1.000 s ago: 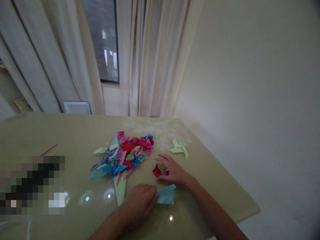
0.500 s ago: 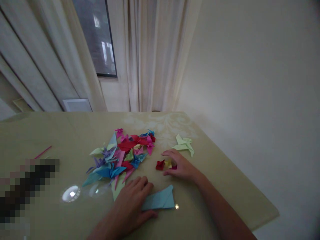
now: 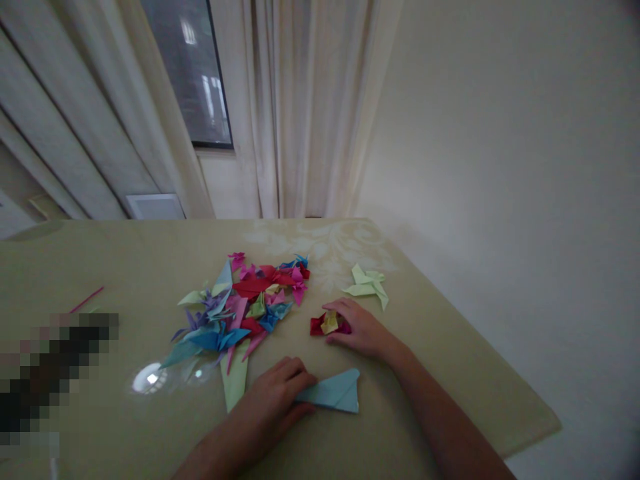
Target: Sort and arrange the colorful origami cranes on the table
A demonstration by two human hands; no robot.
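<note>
My left hand [image 3: 277,400] grips the left end of a light-blue folded paper strip [image 3: 337,391], thumb below and fingers above. The strip flares toward its right end. Farther right, my right hand [image 3: 357,328] curls its thumb and fingers around small folded paper pieces. A yellow piece [image 3: 329,323] shows between the fingertips, a red piece [image 3: 317,325] pokes out to the left, and a magenta one is partly hidden by the fingers. Beyond this hand lies a pale green folded paper figure [image 3: 367,287].
A heap of colourful origami [image 3: 250,300] spreads left of my right hand, with a pale green strip [image 3: 235,380] reaching toward my left wrist. A thin pink stick [image 3: 87,299] and a blurred-out dark object [image 3: 55,373] lie at the left. The table edge [image 3: 465,320] slants down the right.
My right hand has closed in around the small pieces, bunching the yellow one toward the red. My left hand has drawn its fingers onto the blue strip, which has shifted slightly right.
</note>
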